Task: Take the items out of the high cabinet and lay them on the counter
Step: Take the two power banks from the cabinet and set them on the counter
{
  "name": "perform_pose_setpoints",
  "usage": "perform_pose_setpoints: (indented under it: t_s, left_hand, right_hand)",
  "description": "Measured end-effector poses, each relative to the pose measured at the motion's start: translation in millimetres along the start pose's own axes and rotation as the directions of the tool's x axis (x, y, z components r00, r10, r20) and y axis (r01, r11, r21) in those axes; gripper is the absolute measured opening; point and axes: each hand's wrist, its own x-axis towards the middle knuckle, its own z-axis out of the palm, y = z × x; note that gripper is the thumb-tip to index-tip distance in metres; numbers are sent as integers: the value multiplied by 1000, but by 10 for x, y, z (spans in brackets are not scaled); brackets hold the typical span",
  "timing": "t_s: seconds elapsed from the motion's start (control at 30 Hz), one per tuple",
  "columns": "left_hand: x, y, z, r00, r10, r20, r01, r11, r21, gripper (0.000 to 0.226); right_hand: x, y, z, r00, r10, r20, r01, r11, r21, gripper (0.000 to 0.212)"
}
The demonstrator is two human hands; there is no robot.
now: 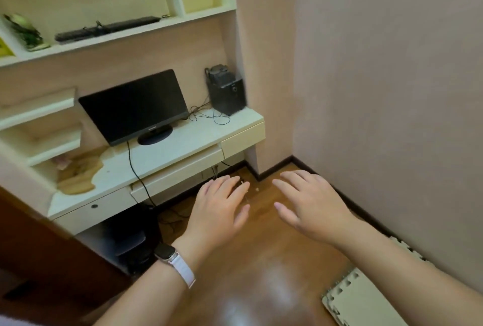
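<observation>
— Pink-walled corner, glossy brown wood floor?
— Yes. Bare left hand and bare right hand palm-down, fingers spread, gripping nothing, above it.
— Items?
— Long black bar on cream high shelf; white desk counter below. Monitor logo unreadable.

Black monitor, cream desk, brown wood floor, white watch strap.
</observation>
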Motion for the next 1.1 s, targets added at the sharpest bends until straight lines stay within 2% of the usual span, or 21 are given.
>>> perform_pose_setpoints:
  t_s: [0.23,0.5,0.8,1.1]
  left_hand:
    - [596,410,74,998,-37,-44,39,998,46,46]
    - [1002,142,99,989,-112,-92,120,989,83,46]
    - [1588,-643,553,983,-115,-141,119,993,16,42]
    - [2607,-2001,915,972,-113,-206,101,993,-68,39]
  right_hand:
    - [202,916,-102,998,-60,19,60,998,-15,53]
    - [816,1177,-13,990,-142,-9,142,989,27,52]
    - [1817,1276,454,982,-187,15,187,982,-24,49]
    - [3374,1188,836,990,-135,36,138,985,-103,47]
